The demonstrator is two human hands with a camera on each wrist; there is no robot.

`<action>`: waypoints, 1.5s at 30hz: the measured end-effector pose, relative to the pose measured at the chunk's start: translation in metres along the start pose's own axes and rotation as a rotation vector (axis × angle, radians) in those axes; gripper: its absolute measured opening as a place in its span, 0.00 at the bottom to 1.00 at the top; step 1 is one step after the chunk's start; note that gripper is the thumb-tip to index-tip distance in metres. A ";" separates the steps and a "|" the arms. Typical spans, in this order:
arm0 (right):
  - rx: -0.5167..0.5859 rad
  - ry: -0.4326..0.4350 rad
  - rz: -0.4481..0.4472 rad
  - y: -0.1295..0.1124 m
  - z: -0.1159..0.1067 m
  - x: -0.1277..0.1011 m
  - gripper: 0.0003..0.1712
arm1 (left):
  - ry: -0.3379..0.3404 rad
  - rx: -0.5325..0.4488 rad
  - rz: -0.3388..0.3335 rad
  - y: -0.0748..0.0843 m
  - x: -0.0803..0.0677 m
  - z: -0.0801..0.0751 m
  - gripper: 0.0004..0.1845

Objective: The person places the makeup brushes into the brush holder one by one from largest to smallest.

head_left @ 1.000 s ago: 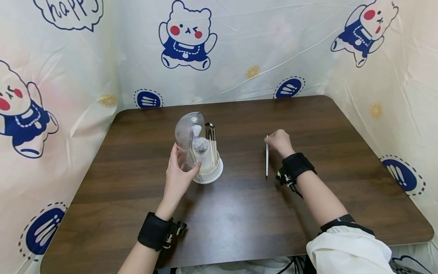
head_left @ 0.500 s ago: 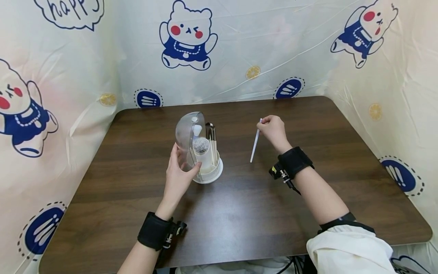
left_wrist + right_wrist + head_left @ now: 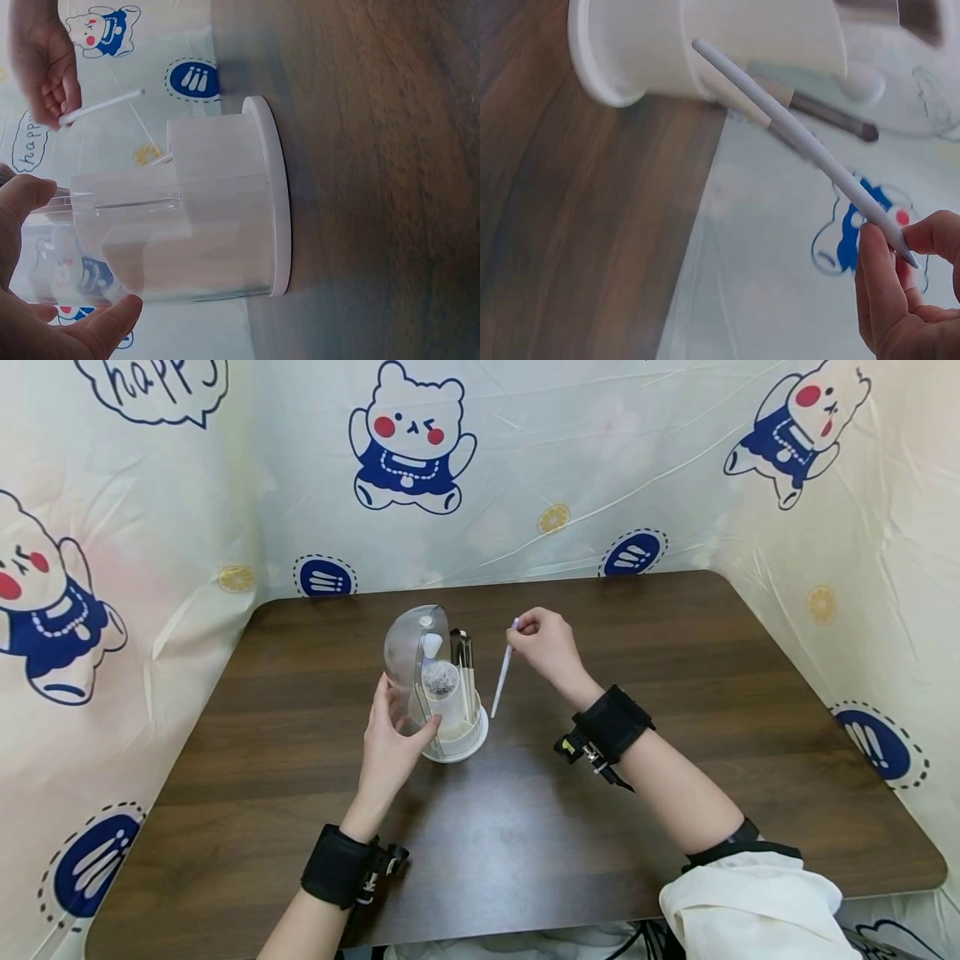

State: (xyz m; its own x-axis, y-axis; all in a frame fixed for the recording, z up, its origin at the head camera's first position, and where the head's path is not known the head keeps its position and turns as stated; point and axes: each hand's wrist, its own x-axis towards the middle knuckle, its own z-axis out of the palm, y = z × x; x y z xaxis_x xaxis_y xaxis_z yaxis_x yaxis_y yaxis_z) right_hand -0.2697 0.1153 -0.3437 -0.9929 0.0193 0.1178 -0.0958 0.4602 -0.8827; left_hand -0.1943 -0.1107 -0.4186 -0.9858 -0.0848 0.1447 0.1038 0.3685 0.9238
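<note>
A white round brush holder [image 3: 448, 710] with a clear domed cover [image 3: 408, 656] stands on the dark wooden table [image 3: 525, 827]. Several brushes [image 3: 463, 672] stand upright in it. My left hand [image 3: 390, 747] holds the clear cover from the left, thumb and fingers round it [image 3: 45, 315]. My right hand [image 3: 543, 643] pinches the top end of a thin white stick [image 3: 501, 672], which hangs tilted just right of the holder, its lower tip near the holder's rim. The right wrist view shows the white stick [image 3: 795, 135] slanting toward the holder [image 3: 705, 45].
Cartoon-printed plastic sheets [image 3: 525, 468] wall the table at the back and both sides. Black wrist bands [image 3: 611, 727] sit on both forearms. A white sleeve [image 3: 750, 910] shows at the lower right.
My right hand lifted the white stick off the table and carried it left to beside the holder. The left hand stayed on the cover.
</note>
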 end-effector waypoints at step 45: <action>-0.116 -0.117 -0.086 0.005 0.064 -0.024 0.05 | 0.006 0.014 0.014 -0.002 0.001 0.001 0.51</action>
State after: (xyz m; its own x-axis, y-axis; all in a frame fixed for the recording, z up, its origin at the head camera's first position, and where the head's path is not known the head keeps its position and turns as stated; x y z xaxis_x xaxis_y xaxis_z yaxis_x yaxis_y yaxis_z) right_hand -0.2512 0.0607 -0.3797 -0.9835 -0.1251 0.1308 -0.1786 0.5551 -0.8124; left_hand -0.1956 -0.1104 -0.4205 -0.9834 -0.0856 0.1598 0.1156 0.3830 0.9165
